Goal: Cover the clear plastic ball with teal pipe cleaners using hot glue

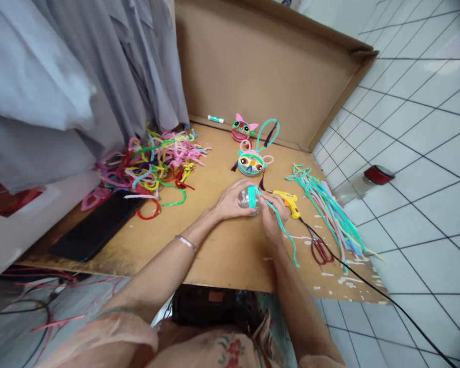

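Over the middle of the table, my left hand point(230, 200) is closed around a clear plastic ball point(244, 198) with a teal band of pipe cleaner around it. My right hand point(275, 208) pinches a teal pipe cleaner point(285, 231) against the ball's right side, its loose end hanging down toward the table. Just beyond my hands sits a finished-looking ball with a face point(252, 162), with pink loop ears, a teal loop and dark tassels. A yellow glue gun point(290, 203) lies right beside my right hand, its tip partly behind the fingers.
Red-handled scissors point(321, 250) and a bundle of pipe cleaners point(329, 209) lie at the right, near a red-lidded jar point(368, 181). A tangled pipe cleaner pile point(157, 158) and a black phone-like slab point(95, 227) are left. A red-faced ornament point(241, 129) and glue stick point(215, 119) stand behind. A black cord point(352, 273) crosses the right edge.
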Action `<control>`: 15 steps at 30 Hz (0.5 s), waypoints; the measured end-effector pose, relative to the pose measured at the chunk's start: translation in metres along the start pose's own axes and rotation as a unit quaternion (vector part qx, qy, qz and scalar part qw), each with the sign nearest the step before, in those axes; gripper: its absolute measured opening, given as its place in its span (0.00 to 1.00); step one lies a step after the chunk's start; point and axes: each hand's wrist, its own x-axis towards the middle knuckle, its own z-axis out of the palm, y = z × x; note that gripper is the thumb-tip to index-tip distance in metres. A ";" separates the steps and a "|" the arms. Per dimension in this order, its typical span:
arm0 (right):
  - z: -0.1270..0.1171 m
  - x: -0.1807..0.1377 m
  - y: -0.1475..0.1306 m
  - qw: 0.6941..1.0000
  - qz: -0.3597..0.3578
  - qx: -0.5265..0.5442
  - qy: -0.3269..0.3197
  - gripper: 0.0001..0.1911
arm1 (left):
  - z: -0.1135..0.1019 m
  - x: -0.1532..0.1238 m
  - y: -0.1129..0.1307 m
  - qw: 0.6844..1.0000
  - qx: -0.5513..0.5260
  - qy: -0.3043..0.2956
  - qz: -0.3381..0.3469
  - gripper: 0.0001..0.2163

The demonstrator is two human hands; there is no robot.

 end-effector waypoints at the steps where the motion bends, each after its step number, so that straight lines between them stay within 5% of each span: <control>1: 0.000 0.000 0.000 1.000 -0.003 0.006 -0.001 0.09 | 0.000 0.000 -0.001 1.000 0.001 -0.001 0.001 0.33; 15: 0.003 -0.002 0.008 0.999 -0.051 -0.011 -0.017 0.07 | 0.001 -0.001 -0.006 0.999 0.040 0.008 0.003 0.32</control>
